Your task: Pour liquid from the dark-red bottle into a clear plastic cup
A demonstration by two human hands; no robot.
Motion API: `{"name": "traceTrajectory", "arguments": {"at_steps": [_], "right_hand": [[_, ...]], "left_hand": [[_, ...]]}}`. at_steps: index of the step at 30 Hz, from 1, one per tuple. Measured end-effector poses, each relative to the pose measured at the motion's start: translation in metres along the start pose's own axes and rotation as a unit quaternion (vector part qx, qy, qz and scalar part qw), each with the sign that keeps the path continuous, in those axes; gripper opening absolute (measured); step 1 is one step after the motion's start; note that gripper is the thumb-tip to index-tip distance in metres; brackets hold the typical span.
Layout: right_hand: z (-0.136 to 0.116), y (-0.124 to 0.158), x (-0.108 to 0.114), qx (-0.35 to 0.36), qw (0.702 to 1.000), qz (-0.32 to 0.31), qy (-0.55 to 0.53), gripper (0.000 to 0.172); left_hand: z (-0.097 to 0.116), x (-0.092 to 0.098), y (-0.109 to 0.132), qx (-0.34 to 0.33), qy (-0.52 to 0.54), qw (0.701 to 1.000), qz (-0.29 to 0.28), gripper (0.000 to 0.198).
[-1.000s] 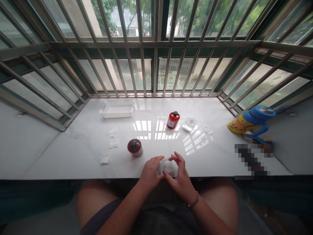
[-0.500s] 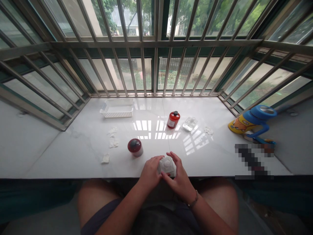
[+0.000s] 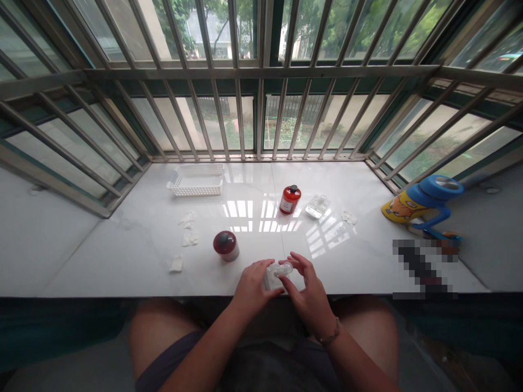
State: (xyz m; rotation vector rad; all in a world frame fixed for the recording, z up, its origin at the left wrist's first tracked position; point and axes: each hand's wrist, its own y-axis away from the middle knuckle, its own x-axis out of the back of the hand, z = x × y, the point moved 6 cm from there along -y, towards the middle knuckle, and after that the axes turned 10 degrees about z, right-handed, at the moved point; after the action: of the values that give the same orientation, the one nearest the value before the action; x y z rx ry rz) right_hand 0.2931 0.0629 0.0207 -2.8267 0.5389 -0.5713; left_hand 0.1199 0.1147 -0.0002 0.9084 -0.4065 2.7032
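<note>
My left hand [image 3: 255, 283] is closed around a small clear, square-sided container [image 3: 272, 279] at the front edge of the white counter. My right hand [image 3: 304, 288] pinches a clear rounded piece [image 3: 286, 268] at the container's upper right, thumb in front and fingers behind. It looks like a lid or stopper; whether it is still joined to the container, I cannot tell. A dark red jar-like bottle [image 3: 226, 246] with a black cap stands to the left of my left hand. The container's contents are not clearly visible.
Further back are a red bottle [image 3: 290, 200], a clear plastic pack [image 3: 317, 206] and a white basket [image 3: 198, 181]. Crumpled white tissue pieces [image 3: 190, 238] lie left and right. A blue-yellow flask [image 3: 417, 201] stands at right, near a pixelated patch. Metal bars line the window.
My right hand has shifted slightly right and up, its fingers now pinching the clear rounded piece, which has tilted or moved to the container's right side. My left hand stays in place.
</note>
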Motion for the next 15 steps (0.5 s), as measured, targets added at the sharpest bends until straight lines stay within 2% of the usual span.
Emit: {"name": "traceTrajectory", "arguments": {"at_steps": [7,15], "right_hand": [[-0.015,-0.001,0.021,-0.003,0.997,0.046,-0.061,0.062],[-0.021,-0.001,0.024,0.015,0.998,0.047,-0.037,0.061]], "left_hand": [[-0.004,-0.002,0.0,0.009,-0.012,1.0,0.001,0.074],[-0.003,-0.003,0.0,-0.001,-0.015,1.0,0.005,0.075]]}}
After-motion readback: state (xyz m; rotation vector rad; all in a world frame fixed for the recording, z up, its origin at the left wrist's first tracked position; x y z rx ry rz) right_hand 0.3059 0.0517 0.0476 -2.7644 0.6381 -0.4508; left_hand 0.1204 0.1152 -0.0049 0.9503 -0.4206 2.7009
